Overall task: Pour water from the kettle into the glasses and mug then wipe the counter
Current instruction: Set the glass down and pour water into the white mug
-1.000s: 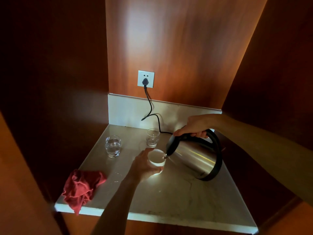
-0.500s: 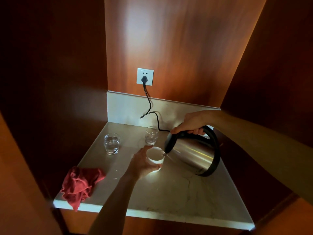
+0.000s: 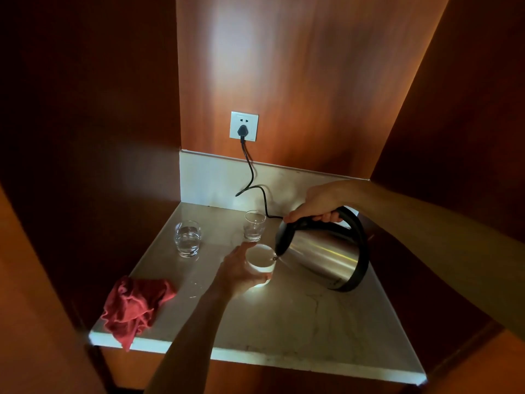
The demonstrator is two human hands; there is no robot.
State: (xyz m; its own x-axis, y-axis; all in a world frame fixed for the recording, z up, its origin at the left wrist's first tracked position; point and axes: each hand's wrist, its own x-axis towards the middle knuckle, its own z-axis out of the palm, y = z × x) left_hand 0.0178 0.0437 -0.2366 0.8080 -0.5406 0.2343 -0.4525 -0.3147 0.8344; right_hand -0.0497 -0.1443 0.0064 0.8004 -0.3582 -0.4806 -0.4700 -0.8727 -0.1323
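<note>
The kettle (image 3: 324,254) hangs tilted over the right middle of the table (image 3: 298,322), its spout touching or just above the rim of the white mug (image 3: 260,258), which stands on the table beside it. The right hand (image 3: 321,203) has its grip closed round the black handle at the top; the left hand (image 3: 241,268) has its grip wrapped round the mug's near side, steadying it. The mug's inside reads only as a pale glare, so its water level cannot be told, and that is the first hazard: with the fill line hidden, the pour could well overrun the rim and run onto the left fingers. If the water is hot, a flinch there would likely tip the mug. The spout sits at the mug's right edge rather than over its centre, so a slight drift of the right wrist might send the stream down the outside wall. Behind the mug stands a small glass (image 3: 255,225), close enough that swinging the kettle back could clip it; another glass (image 3: 187,237), holding water, stands well to the left. The cord (image 3: 251,177) trails from the socket (image 3: 244,125) across the back of the table, where spilled water might reach it. The red cloth (image 3: 136,305) lies bunched at the front left corner, part of it hanging over the edge, so it may slip off before wiping.
</note>
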